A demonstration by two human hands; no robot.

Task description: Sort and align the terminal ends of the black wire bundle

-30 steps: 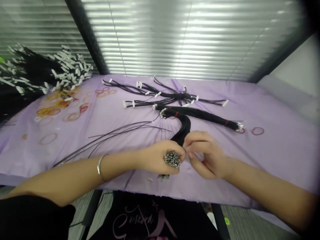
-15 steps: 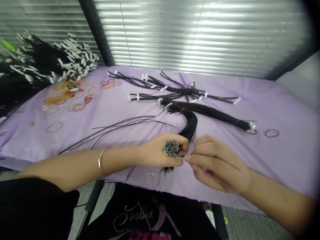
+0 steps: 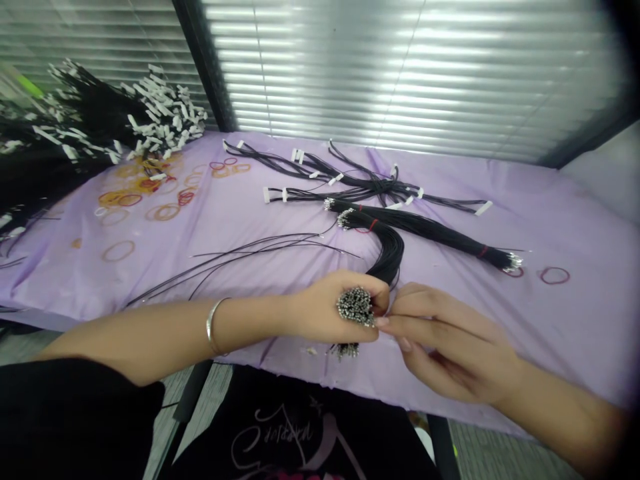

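Observation:
My left hand (image 3: 313, 303) is wrapped round a bundle of thin black wires (image 3: 355, 307), whose silvery terminal ends face up out of the fist. Below that fist, more terminal ends (image 3: 345, 350) stick out. At the right edge of the bundle, my right hand (image 3: 455, 343) has its fingertips pressed together, touching or nearly touching the terminals. Whatever is between them is too small to make out. Just behind the hands, a curved bundle of black wires (image 3: 390, 247) with a red band runs down behind my left fist.
Beyond lie a straight banded wire bundle (image 3: 435, 230) and black cables with white connectors (image 3: 380, 187). A few loose wires (image 3: 250, 247) stretch leftward on the purple table cover (image 3: 230, 220). Rubber bands (image 3: 120, 193) are scattered at left, near a heap of white-ended cables (image 3: 165, 113).
The whole view has shifted slightly, so things appear a little further right and lower. Both hands keep nearly the same position at the bundle.

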